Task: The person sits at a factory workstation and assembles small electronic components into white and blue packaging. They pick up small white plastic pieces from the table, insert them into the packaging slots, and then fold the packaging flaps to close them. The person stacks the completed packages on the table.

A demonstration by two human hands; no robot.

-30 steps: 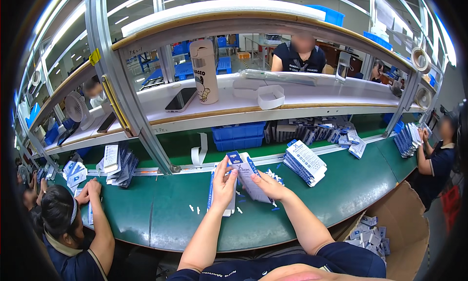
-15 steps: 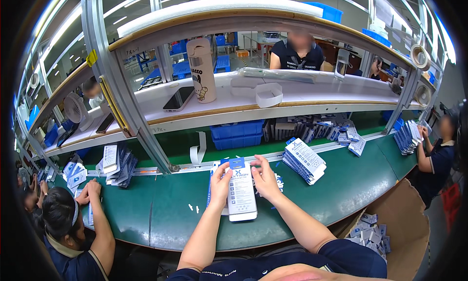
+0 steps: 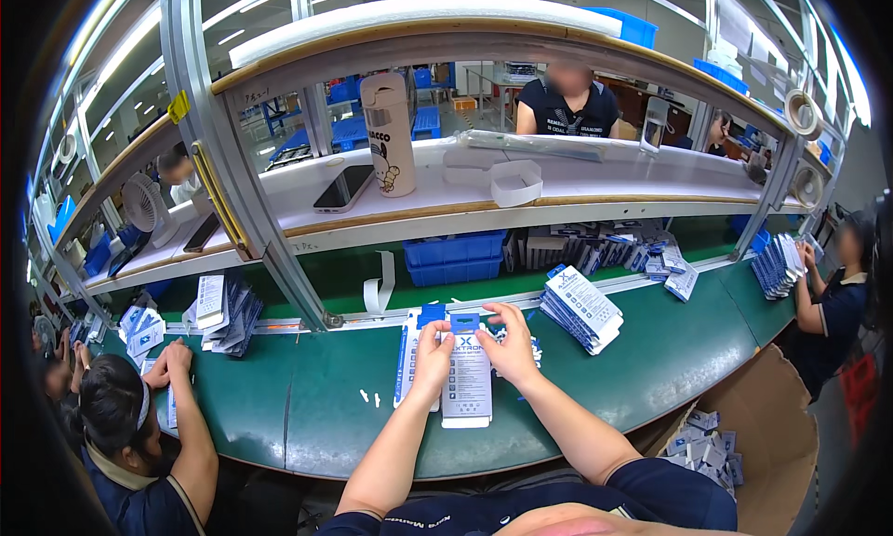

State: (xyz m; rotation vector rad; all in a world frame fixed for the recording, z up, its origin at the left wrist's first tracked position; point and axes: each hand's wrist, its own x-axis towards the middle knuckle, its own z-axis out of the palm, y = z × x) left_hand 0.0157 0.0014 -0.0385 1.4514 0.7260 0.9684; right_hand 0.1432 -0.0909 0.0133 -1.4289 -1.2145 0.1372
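A flat white and blue retail box (image 3: pixel 468 392) with a blue hang tab at its top stands before me, above the table. My left hand (image 3: pixel 433 357) is closed at its upper left edge, thumb and fingertips close to the tab. My right hand (image 3: pixel 511 348) is curled at the upper right corner, thumb against the tab's edge; its other fingertips are partly hidden. Beneath and to the left lies a stack of similar boxes (image 3: pixel 406 361). Small white and blue pieces (image 3: pixel 534 352) lie partly hidden behind my right hand.
A fanned stack of boxes (image 3: pixel 581 308) lies to the right, another pile (image 3: pixel 228 315) to the left. Small white strips (image 3: pixel 370 398) lie on the green table (image 3: pixel 335 434). Blue bins (image 3: pixel 454 257) stand under the shelf (image 3: pixel 446 178). A carton (image 3: pixel 767 424) holds boxes at lower right. Co-workers sit on both sides.
Both hands have moved up to the box's top, and my right fingers have come in toward the hang tab. The box has tilted and shifted slightly right, uncovering more of the stack behind.
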